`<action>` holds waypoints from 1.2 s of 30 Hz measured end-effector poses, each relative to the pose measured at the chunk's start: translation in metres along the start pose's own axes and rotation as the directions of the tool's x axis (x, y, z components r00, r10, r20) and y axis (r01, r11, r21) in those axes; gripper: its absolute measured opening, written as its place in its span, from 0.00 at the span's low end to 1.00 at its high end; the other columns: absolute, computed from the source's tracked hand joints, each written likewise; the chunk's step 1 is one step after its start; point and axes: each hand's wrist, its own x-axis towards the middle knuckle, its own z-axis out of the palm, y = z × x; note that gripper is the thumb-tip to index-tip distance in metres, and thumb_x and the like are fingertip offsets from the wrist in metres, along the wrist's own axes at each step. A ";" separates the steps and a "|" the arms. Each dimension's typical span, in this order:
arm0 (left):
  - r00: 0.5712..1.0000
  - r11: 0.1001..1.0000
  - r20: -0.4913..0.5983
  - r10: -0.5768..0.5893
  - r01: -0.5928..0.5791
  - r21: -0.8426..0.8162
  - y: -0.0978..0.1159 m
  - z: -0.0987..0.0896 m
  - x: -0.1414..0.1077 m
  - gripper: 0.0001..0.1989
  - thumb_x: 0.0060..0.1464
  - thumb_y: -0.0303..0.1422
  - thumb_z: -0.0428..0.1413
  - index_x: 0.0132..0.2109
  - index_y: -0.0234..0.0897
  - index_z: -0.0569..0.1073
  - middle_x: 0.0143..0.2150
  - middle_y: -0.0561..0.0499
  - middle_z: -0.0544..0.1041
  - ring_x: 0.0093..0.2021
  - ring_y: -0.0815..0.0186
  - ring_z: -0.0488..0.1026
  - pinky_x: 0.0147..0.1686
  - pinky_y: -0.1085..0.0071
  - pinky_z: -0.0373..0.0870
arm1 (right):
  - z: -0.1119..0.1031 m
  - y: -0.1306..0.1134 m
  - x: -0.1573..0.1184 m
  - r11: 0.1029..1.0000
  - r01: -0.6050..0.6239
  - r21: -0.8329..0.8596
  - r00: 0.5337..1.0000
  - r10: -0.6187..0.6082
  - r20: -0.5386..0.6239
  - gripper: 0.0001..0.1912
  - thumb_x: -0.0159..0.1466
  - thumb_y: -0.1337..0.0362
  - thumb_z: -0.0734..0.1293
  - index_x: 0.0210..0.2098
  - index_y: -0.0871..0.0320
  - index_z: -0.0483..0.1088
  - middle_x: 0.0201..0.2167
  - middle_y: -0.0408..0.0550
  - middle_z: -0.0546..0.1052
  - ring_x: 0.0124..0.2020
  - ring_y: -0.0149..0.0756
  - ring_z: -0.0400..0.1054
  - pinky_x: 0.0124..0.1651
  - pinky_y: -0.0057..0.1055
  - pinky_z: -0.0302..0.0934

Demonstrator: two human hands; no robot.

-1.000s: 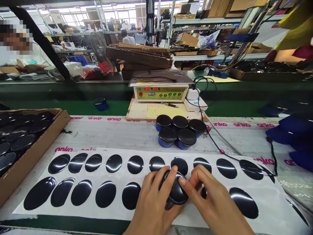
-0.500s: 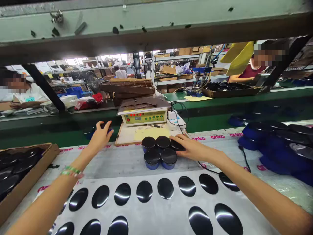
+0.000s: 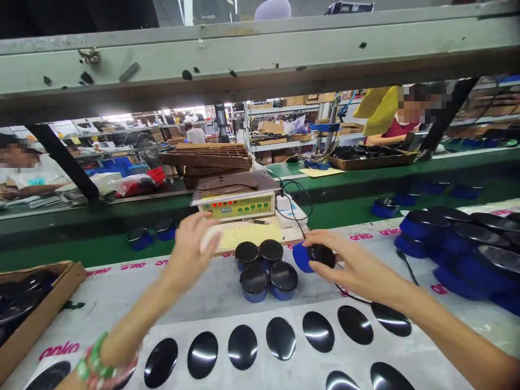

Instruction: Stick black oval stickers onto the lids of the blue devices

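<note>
My right hand (image 3: 339, 260) grips a blue-and-black round case (image 3: 303, 257), tilted on its side, right of the group of cases. My left hand (image 3: 195, 244), blurred, is raised left of the group with thumb and fingers curved around a small white item (image 3: 209, 238), too smeared to identify. Between my hands several black-topped blue cases (image 3: 254, 279) stand close together in two rows. Nearer to me, rows of black oval discs (image 3: 242, 346) lie on a white sheet (image 3: 219, 317).
A control box (image 3: 239, 207) with red lights stands behind the cases. Piled blue cases (image 3: 422, 225) are at right, a cardboard box (image 3: 75, 276) at left. More cases (image 3: 139, 238) sit on the green belt (image 3: 105, 244). Overhead runs a beam (image 3: 260, 51); people sit beyond.
My left hand has moved from the belt toward the middle and now has a white item. My right hand has lifted and tilted a case away from the group. The view has shifted up.
</note>
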 end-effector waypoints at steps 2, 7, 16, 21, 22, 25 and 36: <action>0.989 0.990 0.082 0.126 -0.121 -0.066 0.049 -0.006 -0.025 0.18 0.59 0.37 0.51 0.57 0.48 0.65 0.60 0.48 0.64 0.61 0.59 0.62 0.59 0.57 0.63 | -0.004 -0.024 -0.011 0.998 0.046 0.048 0.996 -0.042 -0.073 0.13 0.63 0.58 0.63 0.48 0.48 0.68 0.55 0.48 0.68 0.53 0.43 0.66 0.52 0.38 0.64; 0.923 0.929 0.243 0.299 -0.223 -0.296 0.115 -0.005 -0.077 0.52 0.51 0.35 0.60 0.68 0.42 0.30 0.67 0.37 0.54 0.65 0.51 0.57 0.56 0.56 0.67 | 0.008 -0.075 -0.045 0.986 0.128 0.111 0.991 -0.131 0.023 0.16 0.62 0.58 0.66 0.50 0.41 0.68 0.61 0.41 0.64 0.57 0.43 0.64 0.54 0.34 0.64; 0.706 0.521 0.408 -0.578 0.705 -0.481 0.130 0.014 -0.145 0.29 0.38 0.29 0.56 0.51 0.41 0.60 0.48 0.47 0.74 0.46 0.57 0.74 0.43 0.63 0.73 | 0.033 -0.034 -0.121 0.951 -0.303 0.059 0.902 0.266 0.339 0.23 0.58 0.63 0.68 0.52 0.44 0.64 0.54 0.44 0.68 0.53 0.43 0.66 0.52 0.33 0.65; 0.692 0.523 0.446 -0.568 0.722 -0.453 0.142 0.029 -0.158 0.30 0.30 0.26 0.57 0.48 0.40 0.67 0.46 0.47 0.74 0.46 0.54 0.73 0.50 0.58 0.69 | 0.045 -0.039 -0.113 0.947 -0.317 0.044 0.834 0.256 0.489 0.22 0.57 0.66 0.68 0.50 0.48 0.65 0.53 0.44 0.68 0.54 0.42 0.64 0.54 0.35 0.62; 0.704 0.548 0.419 -0.573 0.710 -0.443 0.134 0.025 -0.153 0.30 0.31 0.27 0.58 0.49 0.40 0.67 0.48 0.47 0.74 0.48 0.53 0.73 0.51 0.57 0.67 | 0.042 -0.038 -0.106 0.956 -0.289 0.045 0.857 0.237 0.458 0.19 0.60 0.62 0.67 0.51 0.47 0.64 0.53 0.45 0.68 0.53 0.42 0.64 0.54 0.36 0.61; 0.761 0.670 0.259 -0.595 0.647 -0.364 0.081 0.004 -0.127 0.30 0.39 0.37 0.61 0.52 0.41 0.64 0.51 0.45 0.72 0.53 0.52 0.70 0.55 0.54 0.64 | 0.033 -0.033 -0.076 0.986 -0.166 -0.004 0.937 0.159 0.310 0.16 0.67 0.54 0.60 0.53 0.49 0.62 0.52 0.48 0.68 0.53 0.43 0.64 0.53 0.41 0.61; 0.907 0.907 0.136 -0.398 0.412 -0.089 -0.031 0.008 -0.074 0.25 0.50 0.32 0.56 0.57 0.36 0.64 0.59 0.37 0.64 0.63 0.44 0.56 0.59 0.40 0.51 | 0.064 -0.008 0.003 0.968 -0.064 -0.243 0.977 0.111 0.184 0.25 0.65 0.57 0.60 0.60 0.50 0.58 0.51 0.54 0.67 0.41 0.46 0.71 0.42 0.42 0.65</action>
